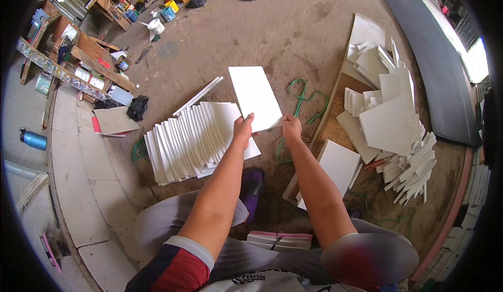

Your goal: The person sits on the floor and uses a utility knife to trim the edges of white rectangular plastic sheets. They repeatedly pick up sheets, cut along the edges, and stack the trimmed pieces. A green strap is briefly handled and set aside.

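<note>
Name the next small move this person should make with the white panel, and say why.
Probably lower the white panel leftward onto the fanned row of white sheets: the left hand and right hand grip its near end, and that row of similar rectangles lies close by the left hand.

Glare fills the opening (478,61) at far right, the white panel (255,95) looks washed out, and fisheye distortion bends the edges.

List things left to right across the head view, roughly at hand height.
Blue bottle → beige board → fanned white panels → left hand → held white panel → right hand → heaped white pieces → dark mat.
</note>
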Available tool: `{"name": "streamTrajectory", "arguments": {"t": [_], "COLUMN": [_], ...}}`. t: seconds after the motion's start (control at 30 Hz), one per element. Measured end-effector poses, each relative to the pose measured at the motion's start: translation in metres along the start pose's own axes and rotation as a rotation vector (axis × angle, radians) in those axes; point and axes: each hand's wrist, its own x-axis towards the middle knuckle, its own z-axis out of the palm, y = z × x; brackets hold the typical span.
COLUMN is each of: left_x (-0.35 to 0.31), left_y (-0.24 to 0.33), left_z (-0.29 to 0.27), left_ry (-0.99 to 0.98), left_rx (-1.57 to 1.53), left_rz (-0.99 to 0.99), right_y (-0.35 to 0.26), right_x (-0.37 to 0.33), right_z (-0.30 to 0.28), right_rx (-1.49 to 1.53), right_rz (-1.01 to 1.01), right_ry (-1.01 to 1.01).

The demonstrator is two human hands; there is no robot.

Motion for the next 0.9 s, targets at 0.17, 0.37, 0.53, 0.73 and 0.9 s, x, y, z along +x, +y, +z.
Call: {"name": "streamTrajectory", "arguments": {"t": [0.17,0.37,0.53,0.73,0.9], "left_x": [-0.018,0.005,-0.048,-0.068,-0.084], "left_y": [0.039,-0.003,0.027,0.011,-0.005], "left_z": [0.001,-0.051,-0.017,-0.01,0.023], "left_ry": [0.316,0.453,0.277,0.118,-0.37], "left_rx": [0.399,0.54,0.274,0.107,-0.017], "left_rz": [0.17,0.24,0.13,0.148,0.213], "right_y": [-0.053,-0.099,-0.07,-0.07,-0.059], "right_x": [-0.061,-0.123,-0.1,-0.09,-0.056], "right_z": [0.013,0.027,0.013,-0.035,-0.104], "right_rx": [-0.306,-0.203,-0.187,-0.162,-0.001], "right_rz": [-0.753,-0.709,-0.324,-0.359,-0.383], "right_ry": [0.006,0.34,-0.38,-0.383,0.241]}}
